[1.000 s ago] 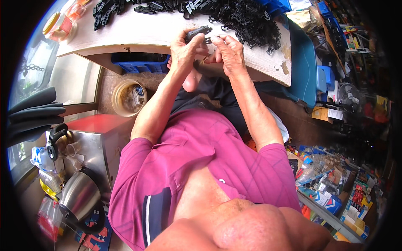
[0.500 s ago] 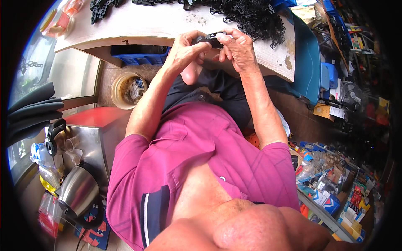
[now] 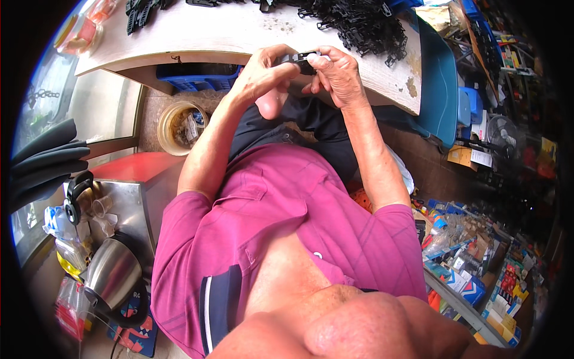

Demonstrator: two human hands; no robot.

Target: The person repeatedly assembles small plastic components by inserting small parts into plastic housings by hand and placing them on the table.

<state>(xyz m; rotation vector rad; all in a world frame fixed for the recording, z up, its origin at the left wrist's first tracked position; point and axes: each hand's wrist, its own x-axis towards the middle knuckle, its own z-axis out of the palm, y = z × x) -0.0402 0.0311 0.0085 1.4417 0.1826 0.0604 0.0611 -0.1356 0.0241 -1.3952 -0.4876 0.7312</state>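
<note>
Hands together over the near edge of a pale wooden table (image 3: 239, 33), above the lap. Left hand (image 3: 263, 75) curled narrow, fingers and thumb closed on the left end of a small black plastic part (image 3: 302, 60). Right hand (image 3: 338, 75) also curled narrow, fingertips pressed on the right end of the same part, thumb hidden behind it. Small black part held level between both hands, just above the table edge, not resting on the board. Exact shape of the part too small to tell.

Behind the hands, on the table top, a big loose heap of black plastic pieces (image 3: 359, 24), near the right hand but not touching it. More black pieces (image 3: 140, 12) at the far left of the table, well apart. Under the table a blue crate (image 3: 197, 75), and beside it on the floor a round yellowish bucket (image 3: 182, 125) with small items inside. Left of the person a red surface (image 3: 134, 164), a metal kettle (image 3: 113, 275) and black headphones (image 3: 75, 194). Right side, low, shelves with many coloured packages (image 3: 478, 269)
</note>
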